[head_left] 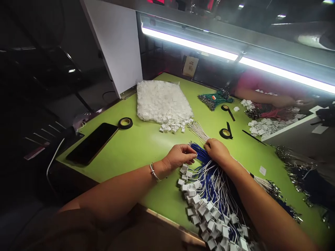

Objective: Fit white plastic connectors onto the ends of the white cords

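My left hand [180, 155], a bracelet on its wrist, is closed in a pinch at the end of a bundle of blue wires [206, 174]; what its fingertips hold is too small to name. My right hand [217, 151] is curled over the same bundle of blue wires from the right and grips it. Blue and white wires fan toward me, each ending in a small white connector [204, 212]. A thin bunch of white wires [198, 129] lies just beyond my hands.
A clear bag of white connectors [161, 100] lies at the back, loose ones spilled before it. A phone [92, 143] and tape roll [125, 122] lie left. More tape rolls [225, 132], green wires [215, 98], and another person's arm [261, 96] are right.
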Available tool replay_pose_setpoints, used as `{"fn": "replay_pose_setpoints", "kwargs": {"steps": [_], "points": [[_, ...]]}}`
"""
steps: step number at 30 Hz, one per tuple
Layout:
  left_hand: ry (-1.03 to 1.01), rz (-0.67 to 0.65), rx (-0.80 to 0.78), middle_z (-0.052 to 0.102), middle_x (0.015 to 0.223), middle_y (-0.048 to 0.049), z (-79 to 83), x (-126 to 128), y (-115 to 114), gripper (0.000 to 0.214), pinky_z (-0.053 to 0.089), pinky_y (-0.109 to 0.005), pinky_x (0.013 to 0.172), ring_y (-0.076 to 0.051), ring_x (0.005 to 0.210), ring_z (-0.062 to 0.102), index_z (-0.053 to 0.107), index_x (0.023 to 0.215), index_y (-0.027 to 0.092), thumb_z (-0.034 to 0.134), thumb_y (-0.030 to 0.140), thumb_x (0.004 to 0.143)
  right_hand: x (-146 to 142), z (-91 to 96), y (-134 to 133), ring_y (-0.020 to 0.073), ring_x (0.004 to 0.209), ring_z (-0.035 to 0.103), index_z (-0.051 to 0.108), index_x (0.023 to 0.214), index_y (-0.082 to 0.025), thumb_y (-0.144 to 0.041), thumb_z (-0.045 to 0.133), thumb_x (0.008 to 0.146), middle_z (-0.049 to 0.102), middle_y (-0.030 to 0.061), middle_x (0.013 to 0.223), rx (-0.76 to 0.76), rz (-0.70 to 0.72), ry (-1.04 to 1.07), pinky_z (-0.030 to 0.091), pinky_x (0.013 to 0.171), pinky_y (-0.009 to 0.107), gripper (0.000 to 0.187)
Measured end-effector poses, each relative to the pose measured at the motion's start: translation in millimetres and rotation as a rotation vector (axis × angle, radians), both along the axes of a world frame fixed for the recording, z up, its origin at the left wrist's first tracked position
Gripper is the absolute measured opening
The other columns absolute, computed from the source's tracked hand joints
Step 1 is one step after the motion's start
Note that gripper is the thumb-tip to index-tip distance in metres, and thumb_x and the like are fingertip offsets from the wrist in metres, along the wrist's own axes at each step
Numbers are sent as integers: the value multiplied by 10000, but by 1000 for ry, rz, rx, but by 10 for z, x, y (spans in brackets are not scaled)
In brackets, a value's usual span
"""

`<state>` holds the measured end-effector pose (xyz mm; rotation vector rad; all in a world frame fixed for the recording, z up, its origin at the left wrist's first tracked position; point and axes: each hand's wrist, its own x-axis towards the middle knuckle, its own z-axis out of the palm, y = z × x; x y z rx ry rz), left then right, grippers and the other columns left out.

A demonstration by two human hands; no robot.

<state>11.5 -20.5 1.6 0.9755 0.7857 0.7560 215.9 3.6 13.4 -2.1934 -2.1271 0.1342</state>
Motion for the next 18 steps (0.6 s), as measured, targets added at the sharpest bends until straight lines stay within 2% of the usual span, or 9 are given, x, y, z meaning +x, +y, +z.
{"fn": "replay_pose_setpoints", "kwargs": {"steps": [3, 6, 8, 10, 12, 14, 18], "points": [[-10, 3, -7, 628, 654, -28, -16, -7, 14, 304, 480, -230, 583, -79, 551, 582, 646, 780, 87, 792, 298, 617, 161, 202, -10, 123, 580, 473, 618, 714, -152, -274, 480, 792, 588, 40, 649, -34, -37, 233, 325, 545, 245, 200], [-38, -5, -39, 621, 650, -23, -24, -14, 21, 306, 475, -235, 598, -81, 558, 584, 641, 778, 89, 795, 295, 612, 363, 411, -69, 80, 458, 339, 578, 674, -164, -386, 507, 788, 463, -29, 518, -115, -49, 571, 262, 454, 226, 260], [-48, -8, -65, 613, 646, -19, -15, -18, 16, 313, 469, -236, 604, -84, 565, 588, 639, 774, 89, 803, 292, 602, 414, 498, -118, 59, 426, 274, 551, 663, -166, -466, 544, 760, 432, -48, 503, -164, -75, 738, 205, 412, 216, 315], [-50, -8, -87, 608, 650, -17, 0, -17, 5, 327, 463, -238, 608, -85, 571, 588, 638, 769, 86, 813, 293, 586, 364, 544, -149, 47, 421, 264, 566, 702, -159, -516, 570, 731, 484, -36, 549, -182, -105, 855, 170, 393, 209, 359], [-53, -9, -98, 607, 652, -19, 13, -13, -9, 347, 458, -242, 606, -86, 570, 584, 636, 763, 82, 822, 301, 569, 225, 572, -149, 43, 424, 286, 609, 753, -150, -523, 590, 712, 543, -17, 596, -185, -97, 903, 180, 389, 204, 376], [-60, -15, -107, 610, 650, -21, 14, -5, -24, 365, 451, -245, 598, -90, 564, 580, 634, 762, 81, 829, 311, 555, 33, 596, -127, 52, 448, 360, 652, 764, -146, -471, 634, 682, 584, -6, 609, -155, -43, 890, 265, 414, 205, 336], [-109, -52, -105, 603, 608, -15, -14, 9, -38, 398, 433, -253, 581, -100, 539, 571, 627, 751, 83, 844, 328, 522, -379, 619, -89, 113, 581, 546, 696, 718, -153, -331, 656, 656, 655, 20, 631, -23, 44, 831, 436, 580, 246, 193]]}}
